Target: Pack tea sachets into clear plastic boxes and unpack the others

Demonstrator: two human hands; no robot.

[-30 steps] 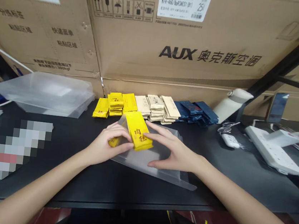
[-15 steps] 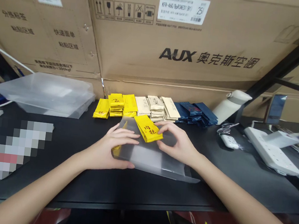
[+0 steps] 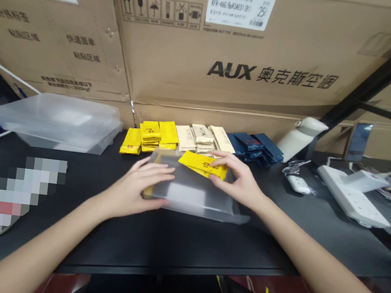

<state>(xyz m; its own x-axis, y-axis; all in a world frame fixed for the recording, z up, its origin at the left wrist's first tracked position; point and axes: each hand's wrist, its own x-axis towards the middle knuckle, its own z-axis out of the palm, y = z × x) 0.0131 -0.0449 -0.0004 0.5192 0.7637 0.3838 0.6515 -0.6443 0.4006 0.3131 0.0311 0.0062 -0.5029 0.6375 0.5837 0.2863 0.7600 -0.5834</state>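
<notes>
A frosted clear plastic box [image 3: 193, 198] lies on the black table [image 3: 170, 242] in front of me. My left hand [image 3: 139, 187] grips its left end, fingers over the top and thumb below. A yellow packet shows through the box's left side. My right hand [image 3: 239, 182] pinches a yellow packet [image 3: 202, 164] with red characters, lying almost flat at the box's far right edge. Behind the box stand rows of yellow packets [image 3: 150, 136], cream packets [image 3: 201, 140] and dark blue packets [image 3: 255, 146].
Large cardboard cartons [image 3: 227, 51] wall off the back. A stack of frosted plastic boxes [image 3: 57, 121] lies at the back left. At the right are a white bottle [image 3: 300, 137], a white power strip [image 3: 352, 197], a small white device [image 3: 299, 184] and a phone [image 3: 358, 141].
My right hand has carried the yellow packet from the box's left middle to its far right edge and tipped it nearly flat. My left hand shifted slightly on the box's left end.
</notes>
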